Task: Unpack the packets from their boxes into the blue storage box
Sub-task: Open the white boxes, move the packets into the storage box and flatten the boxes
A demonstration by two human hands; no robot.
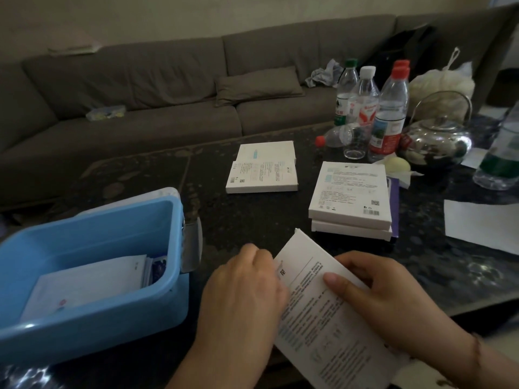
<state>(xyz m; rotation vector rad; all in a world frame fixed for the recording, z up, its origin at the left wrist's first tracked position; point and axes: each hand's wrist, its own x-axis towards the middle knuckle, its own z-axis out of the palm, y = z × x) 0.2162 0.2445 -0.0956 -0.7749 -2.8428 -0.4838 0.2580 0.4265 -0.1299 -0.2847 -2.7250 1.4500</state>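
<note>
Gripping the white box (323, 299) just above the table's near edge, my right hand (393, 299) wraps it with the thumb on top while my left hand (244, 293) curls round its left edge, fingertips hidden. Tugging too hard there could, I judge, tear the flap or spill packets onto the dark table (252, 217). Left of me, the blue storage box (92, 327) already holds white packets (84, 284). Farther off, two stacks of boxes (264, 169) (351, 200) wait.
</note>
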